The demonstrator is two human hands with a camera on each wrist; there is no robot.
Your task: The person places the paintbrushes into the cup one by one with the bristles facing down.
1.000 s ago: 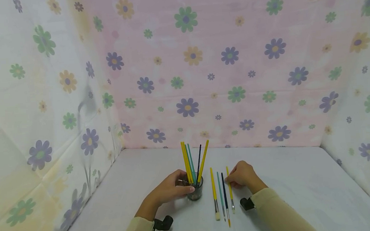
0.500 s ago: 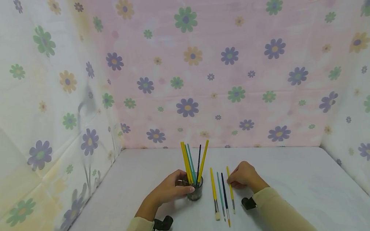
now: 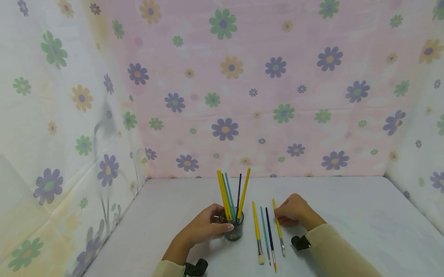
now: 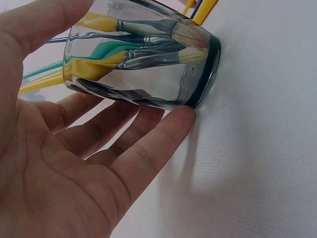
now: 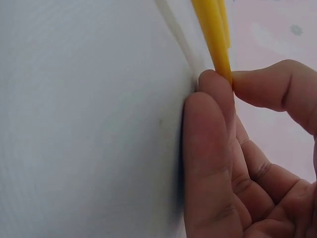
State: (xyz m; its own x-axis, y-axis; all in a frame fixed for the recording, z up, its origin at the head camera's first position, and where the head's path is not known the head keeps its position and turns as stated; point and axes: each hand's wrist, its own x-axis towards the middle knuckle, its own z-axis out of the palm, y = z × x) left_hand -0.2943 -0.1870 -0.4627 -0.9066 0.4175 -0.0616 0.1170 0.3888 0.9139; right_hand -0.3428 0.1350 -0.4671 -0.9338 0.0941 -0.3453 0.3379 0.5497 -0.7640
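Observation:
My left hand [image 3: 202, 229] holds a clear drinking glass [image 3: 235, 233], thumb on one side and fingers around the other. Several paintbrushes with yellow, teal and dark handles lean in it, bristles down; in the left wrist view their pale bristles [image 4: 193, 57] show through the glass wall. To the right, my right hand [image 3: 299, 213] pinches the handle of a yellow paintbrush [image 3: 279, 230] between thumb and forefinger. The right wrist view has that yellow handle [image 5: 214, 34] at the fingertips, close over the table.
Left of the pinched brush lie a yellow paintbrush [image 3: 256, 223], a teal one [image 3: 264, 227] and a dark blue one [image 3: 269, 226], roughly parallel. The white-covered table [image 3: 347, 215] is bounded by flower-print cloth walls [image 3: 253, 43] behind and at both sides.
My right hand has shifted slightly right, and the yellow paintbrush at its fingers has moved right too, its bristle end swinging away from the dark blue one. The left hand and glass stay put.

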